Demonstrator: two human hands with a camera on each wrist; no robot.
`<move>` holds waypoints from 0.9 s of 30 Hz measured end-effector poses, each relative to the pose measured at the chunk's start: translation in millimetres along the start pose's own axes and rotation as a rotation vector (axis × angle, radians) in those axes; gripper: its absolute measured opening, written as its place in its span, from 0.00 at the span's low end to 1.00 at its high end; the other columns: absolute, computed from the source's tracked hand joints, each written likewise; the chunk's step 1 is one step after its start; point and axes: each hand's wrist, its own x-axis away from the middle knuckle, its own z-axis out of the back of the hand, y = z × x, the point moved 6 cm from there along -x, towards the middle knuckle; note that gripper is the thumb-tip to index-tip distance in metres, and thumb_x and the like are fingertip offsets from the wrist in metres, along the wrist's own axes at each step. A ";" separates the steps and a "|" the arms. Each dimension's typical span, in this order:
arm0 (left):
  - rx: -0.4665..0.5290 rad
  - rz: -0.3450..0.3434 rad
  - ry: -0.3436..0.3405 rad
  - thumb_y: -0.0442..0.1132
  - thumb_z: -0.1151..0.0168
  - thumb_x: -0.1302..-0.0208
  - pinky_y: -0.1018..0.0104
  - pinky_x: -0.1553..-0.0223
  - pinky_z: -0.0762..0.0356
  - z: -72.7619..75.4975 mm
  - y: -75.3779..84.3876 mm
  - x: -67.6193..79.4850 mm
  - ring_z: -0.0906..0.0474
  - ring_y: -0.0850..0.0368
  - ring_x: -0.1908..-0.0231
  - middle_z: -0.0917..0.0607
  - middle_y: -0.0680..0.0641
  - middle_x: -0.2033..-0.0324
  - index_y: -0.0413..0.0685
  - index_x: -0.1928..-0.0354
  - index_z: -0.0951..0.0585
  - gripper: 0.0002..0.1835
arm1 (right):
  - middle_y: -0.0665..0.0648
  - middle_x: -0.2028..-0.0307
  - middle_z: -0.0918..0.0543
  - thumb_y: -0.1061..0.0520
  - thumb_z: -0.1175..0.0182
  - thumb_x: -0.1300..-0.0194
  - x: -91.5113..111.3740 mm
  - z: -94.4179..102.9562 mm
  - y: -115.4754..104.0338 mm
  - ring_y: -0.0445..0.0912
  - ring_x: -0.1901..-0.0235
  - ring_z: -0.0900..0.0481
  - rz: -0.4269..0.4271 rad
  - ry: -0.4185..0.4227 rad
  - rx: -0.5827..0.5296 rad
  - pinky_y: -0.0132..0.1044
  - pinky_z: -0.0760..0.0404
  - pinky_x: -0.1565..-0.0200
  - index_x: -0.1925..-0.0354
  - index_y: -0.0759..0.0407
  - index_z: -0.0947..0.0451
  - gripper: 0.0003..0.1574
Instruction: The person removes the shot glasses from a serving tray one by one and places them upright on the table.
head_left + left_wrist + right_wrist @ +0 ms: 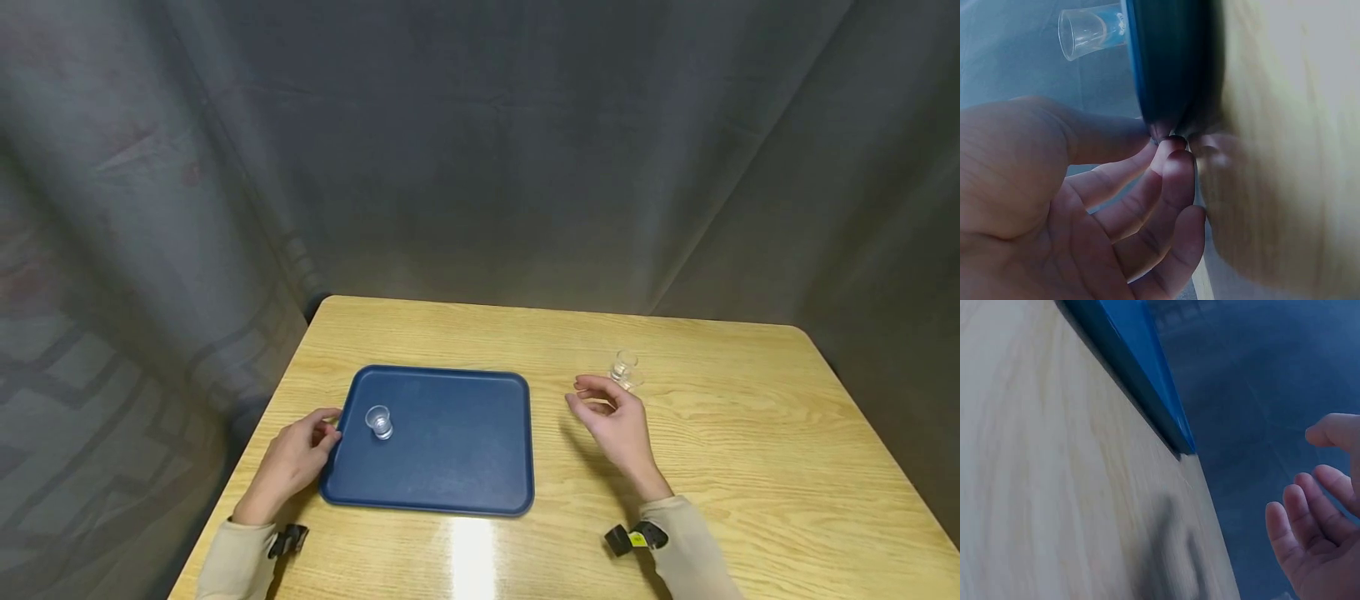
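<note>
A dark blue rectangular tray point(450, 442) lies on the wooden table. On its left part stands a small clear shot glass point(379, 422), whose rim and wall also show in the left wrist view, where the glass point(1091, 30) rises from the tray. My left hand point(296, 454) pinches the tray's left rim between thumb and fingertips. Right of the tray, my right hand point(615, 425) is above the table with loosely bent fingers and holds nothing. Just beyond it is more small clear glassware point(624, 365), partly hidden by the hand.
The light wooden table point(750, 433) extends on both sides of the tray, widest to the right. Grey curtains point(495, 167) hang behind the table and along its sides. A black strap with a small device point(636, 537) sits on the right wrist.
</note>
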 end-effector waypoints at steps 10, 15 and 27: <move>-0.006 0.002 0.000 0.35 0.38 0.25 0.53 0.56 0.21 -0.1 0.1 0.0 0.16 0.49 0.58 0.10 0.42 0.56 0.37 0.35 0.19 0.20 | 0.64 0.47 0.10 0.63 0.25 0.36 4.7 -40.9 -4.0 0.40 0.55 0.13 -0.042 -0.108 0.003 0.28 0.15 0.52 0.45 0.67 0.14 0.22; -0.007 0.002 -0.001 0.36 0.38 0.24 0.53 0.56 0.21 -0.5 0.2 -0.5 0.16 0.49 0.58 0.11 0.41 0.56 0.38 0.35 0.19 0.20 | 0.65 0.50 0.10 0.63 0.24 0.37 7.9 -60.6 -8.5 0.48 0.56 0.11 -0.062 -0.166 -0.009 0.29 0.14 0.55 0.45 0.65 0.13 0.22; -0.007 -0.005 0.000 0.35 0.38 0.25 0.54 0.57 0.22 -0.5 -0.4 -0.2 0.16 0.50 0.59 0.11 0.42 0.56 0.37 0.35 0.19 0.20 | 0.61 0.49 0.09 0.61 0.24 0.37 17.1 -101.0 -26.5 0.53 0.52 0.12 0.047 -0.265 0.062 0.43 0.12 0.50 0.44 0.62 0.13 0.23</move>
